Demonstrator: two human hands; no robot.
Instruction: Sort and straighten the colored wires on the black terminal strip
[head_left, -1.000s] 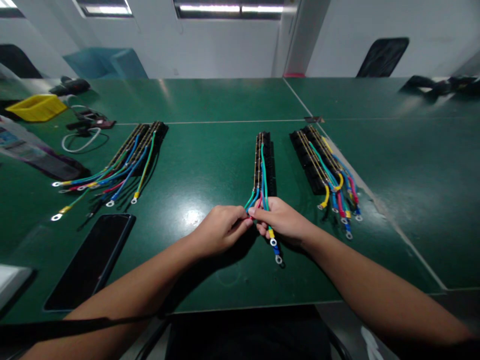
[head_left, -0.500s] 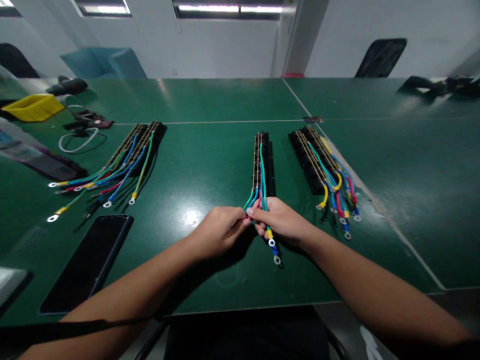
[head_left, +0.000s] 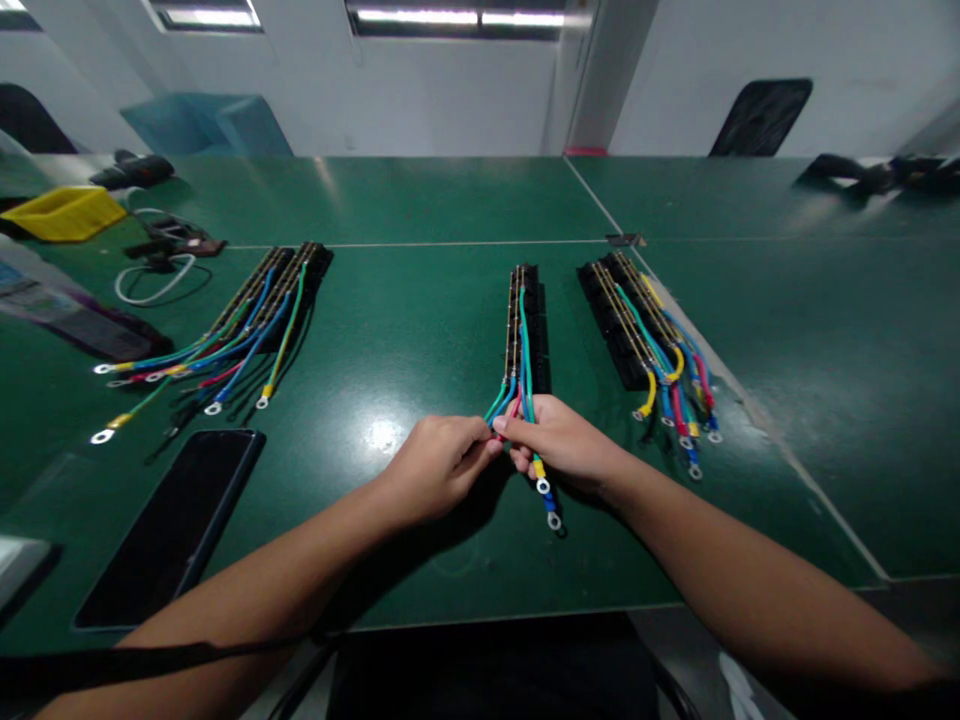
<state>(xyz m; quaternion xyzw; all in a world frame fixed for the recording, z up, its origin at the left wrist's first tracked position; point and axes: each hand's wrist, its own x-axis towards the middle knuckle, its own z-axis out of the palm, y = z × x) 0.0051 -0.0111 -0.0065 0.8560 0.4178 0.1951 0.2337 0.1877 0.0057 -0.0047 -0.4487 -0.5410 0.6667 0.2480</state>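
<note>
In front of me on the green table lies a long black terminal block (head_left: 534, 330) with brass-coloured strips and green, blue and red wires (head_left: 527, 370) running from it toward me. My left hand (head_left: 442, 458) is closed, its fingertips pinching wires at the near end of the block. Close against it, my right hand (head_left: 562, 435) is closed too, thumb and fingers gripping wires of the same bundle. Two ring terminals (head_left: 553, 520), one with a yellow sleeve and one with a blue, hang out below my right hand. The wire ends between my fingertips are hidden.
Wired terminal blocks lie to the left (head_left: 281, 285) and right (head_left: 630, 320), their ring-ended wires pointing toward me. A black phone (head_left: 172, 525) rests at the near left. Farther left are a yellow bin (head_left: 66, 214), a white cable (head_left: 154, 290) and a plastic bag (head_left: 60, 300).
Both hands keep their grip on the wires and have barely moved. The terminal blocks have stayed where they were; the view has shifted only very slightly.
</note>
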